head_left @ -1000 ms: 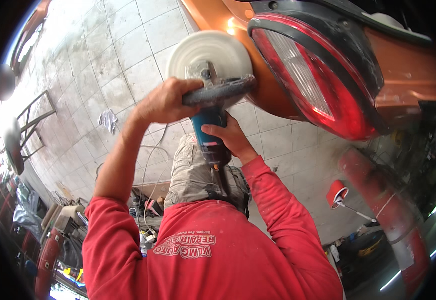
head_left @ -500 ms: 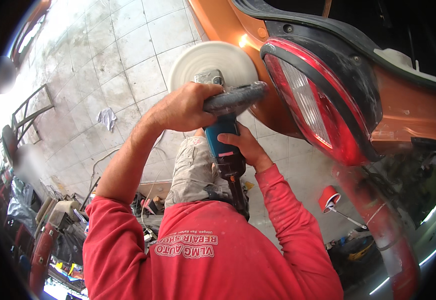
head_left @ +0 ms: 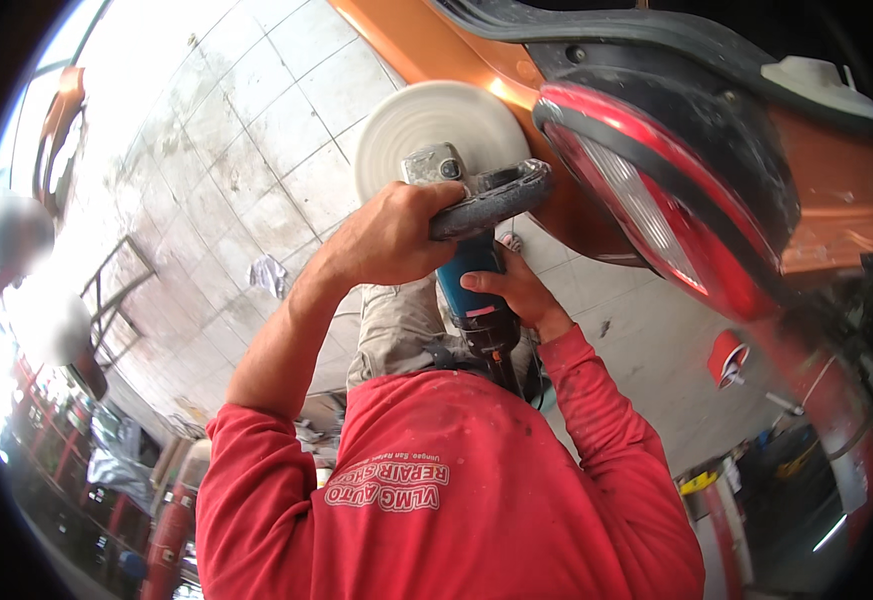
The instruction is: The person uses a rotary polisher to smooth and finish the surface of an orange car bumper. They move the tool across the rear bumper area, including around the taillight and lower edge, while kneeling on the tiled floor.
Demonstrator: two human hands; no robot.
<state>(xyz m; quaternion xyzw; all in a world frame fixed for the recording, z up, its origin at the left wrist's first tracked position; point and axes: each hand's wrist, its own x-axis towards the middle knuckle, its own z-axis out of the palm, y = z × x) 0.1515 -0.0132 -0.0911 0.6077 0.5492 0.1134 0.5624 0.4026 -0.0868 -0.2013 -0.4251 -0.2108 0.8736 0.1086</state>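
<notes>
With both hands I hold a blue and black polisher (head_left: 468,278), its big round white pad (head_left: 381,135) at the far end. My left hand (head_left: 393,232) is closed around its dusty black loop handle (head_left: 491,205). Around the blue body wraps my right hand (head_left: 523,290), its thumb across the top. The pad's right edge overlaps an orange car panel (head_left: 546,160); whether its face touches the panel is hidden. Right of the pad sits a red and clear tail light (head_left: 636,205), with dusty black trim beside it.
Pale floor tiles (head_left: 246,150) lie beyond, with a crumpled cloth (head_left: 268,275) on them. A metal frame (head_left: 121,300) stands at the left. At the lower right, a red and white object (head_left: 726,358) is near a long red part (head_left: 816,375). Two blurred patches lie far left.
The whole view has shifted and turned, so the car, floor and clutter sit differently. The polisher appears slightly farther right, still beside the orange panel. Both hands keep the same hold.
</notes>
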